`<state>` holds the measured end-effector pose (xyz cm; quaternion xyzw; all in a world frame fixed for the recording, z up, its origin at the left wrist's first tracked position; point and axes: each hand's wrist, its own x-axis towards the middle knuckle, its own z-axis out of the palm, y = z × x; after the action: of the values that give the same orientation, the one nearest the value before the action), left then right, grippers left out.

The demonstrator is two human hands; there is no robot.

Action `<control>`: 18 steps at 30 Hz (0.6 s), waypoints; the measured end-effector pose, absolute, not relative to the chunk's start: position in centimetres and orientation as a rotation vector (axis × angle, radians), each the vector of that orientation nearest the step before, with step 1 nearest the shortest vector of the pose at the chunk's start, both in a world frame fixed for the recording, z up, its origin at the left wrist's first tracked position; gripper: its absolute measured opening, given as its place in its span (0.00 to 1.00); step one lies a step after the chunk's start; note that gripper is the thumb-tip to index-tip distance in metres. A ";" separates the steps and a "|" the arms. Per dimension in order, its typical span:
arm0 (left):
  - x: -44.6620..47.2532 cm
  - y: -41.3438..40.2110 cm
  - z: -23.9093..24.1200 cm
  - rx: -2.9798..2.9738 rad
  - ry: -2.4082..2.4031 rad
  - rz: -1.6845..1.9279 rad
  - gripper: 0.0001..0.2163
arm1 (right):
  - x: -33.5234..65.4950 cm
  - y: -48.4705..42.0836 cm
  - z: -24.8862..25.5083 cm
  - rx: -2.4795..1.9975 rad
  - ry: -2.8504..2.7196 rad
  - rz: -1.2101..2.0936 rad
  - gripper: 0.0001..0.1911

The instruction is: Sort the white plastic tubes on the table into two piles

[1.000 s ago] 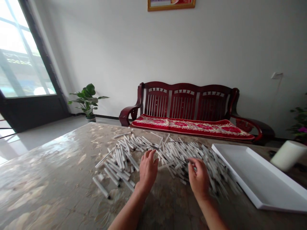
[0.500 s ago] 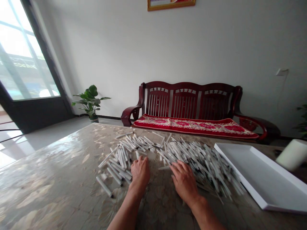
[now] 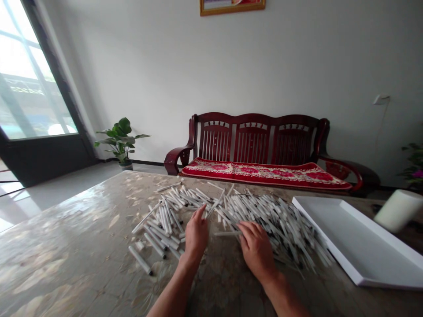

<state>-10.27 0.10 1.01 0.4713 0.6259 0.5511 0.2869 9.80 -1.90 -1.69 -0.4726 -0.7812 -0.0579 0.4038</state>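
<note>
A wide heap of thin white pen-like sticks (image 3: pixel 264 211), several with dark ends, is spread over the table. My left hand (image 3: pixel 197 233) is at the heap's near edge, index finger pointing up and the other fingers curled. A slanting white stick (image 3: pixel 215 204) runs up and right from its fingertips and appears pinched there. My right hand (image 3: pixel 257 248) lies palm down by the larger right part of the heap. Its thumb and fingers close on the right end of a level white stick (image 3: pixel 227 234). A smaller group of sticks (image 3: pixel 165 220) lies left of my left hand.
A shallow white tray (image 3: pixel 373 246) sits at the right, beside a white roll (image 3: pixel 398 211). The patterned table (image 3: pixel 82 246) carries everything. Behind it stands a dark red wooden bench (image 3: pixel 254 136) with a red cover; a potted plant (image 3: pixel 122 136) is at the left.
My left hand has lifted slightly off the smaller group and turned, with a slanting stick now at its fingertips. My right hand has shifted slightly, its fingers now closed at the level stick's end.
</note>
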 end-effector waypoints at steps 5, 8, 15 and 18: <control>-7.6 0.2 1.4 0.423 0.890 1.541 0.25 | 9.4 -2.5 -0.9 -1.185 -1.918 0.102 0.14; -6.2 -0.2 1.7 0.232 0.736 1.477 0.21 | 9.0 -3.2 -0.3 -1.221 -1.925 0.283 0.15; -4.6 -1.0 1.2 0.229 0.666 1.432 0.10 | 8.4 -3.4 -0.4 -1.367 -1.914 0.406 0.21; -4.5 -1.2 0.9 0.356 0.721 1.447 0.11 | 8.8 -2.7 -1.2 -1.390 -1.862 0.400 0.21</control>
<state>-4.47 -1.23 0.85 0.1584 0.3208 0.6436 0.6766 8.77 -2.74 -1.20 -0.5449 -0.7298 0.1568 0.3820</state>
